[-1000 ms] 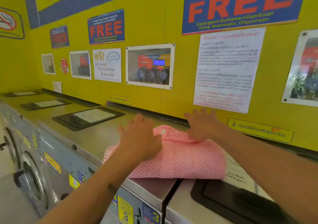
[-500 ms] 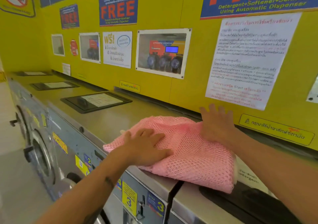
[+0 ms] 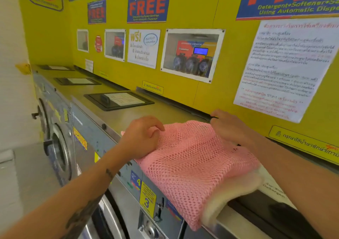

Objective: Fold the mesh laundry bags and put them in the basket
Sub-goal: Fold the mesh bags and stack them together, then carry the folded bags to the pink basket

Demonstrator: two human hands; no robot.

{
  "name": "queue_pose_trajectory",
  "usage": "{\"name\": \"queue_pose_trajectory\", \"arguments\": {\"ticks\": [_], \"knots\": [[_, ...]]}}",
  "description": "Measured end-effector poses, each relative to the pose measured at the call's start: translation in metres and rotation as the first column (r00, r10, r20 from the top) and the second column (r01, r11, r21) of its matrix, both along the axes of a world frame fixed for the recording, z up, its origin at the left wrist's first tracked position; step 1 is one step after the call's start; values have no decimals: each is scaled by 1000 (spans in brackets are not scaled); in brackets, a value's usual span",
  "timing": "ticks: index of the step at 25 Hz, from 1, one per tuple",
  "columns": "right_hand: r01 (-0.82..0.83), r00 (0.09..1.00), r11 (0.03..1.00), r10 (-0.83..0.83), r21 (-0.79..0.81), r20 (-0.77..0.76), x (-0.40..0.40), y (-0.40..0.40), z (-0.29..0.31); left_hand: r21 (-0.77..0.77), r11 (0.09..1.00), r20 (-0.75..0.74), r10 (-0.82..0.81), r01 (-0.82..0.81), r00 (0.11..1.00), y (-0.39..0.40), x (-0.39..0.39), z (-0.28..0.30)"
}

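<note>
On the steel surface [image 3: 128, 116] atop the washers numbered 3 and 4, beneath blue "FREE" posters, my left hand [image 3: 141, 138] pinches the pink mesh laundry bag [image 3: 192, 158] at its left edge while my right hand [image 3: 227, 127] grips the far corner; I should align edges before creasing.

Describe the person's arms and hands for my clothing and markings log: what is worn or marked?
Both arms are bare, with no sleeves in view. The left hand and right hand wear no gloves. Dark tattoo markings run along the left forearm.
</note>
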State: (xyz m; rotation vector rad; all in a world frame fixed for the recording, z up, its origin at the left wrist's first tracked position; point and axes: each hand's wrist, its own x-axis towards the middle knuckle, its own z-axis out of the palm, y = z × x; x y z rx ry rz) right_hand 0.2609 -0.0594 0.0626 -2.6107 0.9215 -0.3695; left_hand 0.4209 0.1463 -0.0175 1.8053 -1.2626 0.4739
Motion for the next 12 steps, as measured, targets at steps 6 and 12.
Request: {"name": "queue_pose_trajectory", "arguments": {"ticks": [6,12], "knots": [[-172,946,981,189,86,-264,-23,18,-11,254,923,-475,378,-288,794,42,-47,-6],[-226,957,916,273,332,-101,-35,15,-20,52,999,-901,42,13,432,60,-110,-6]]}}
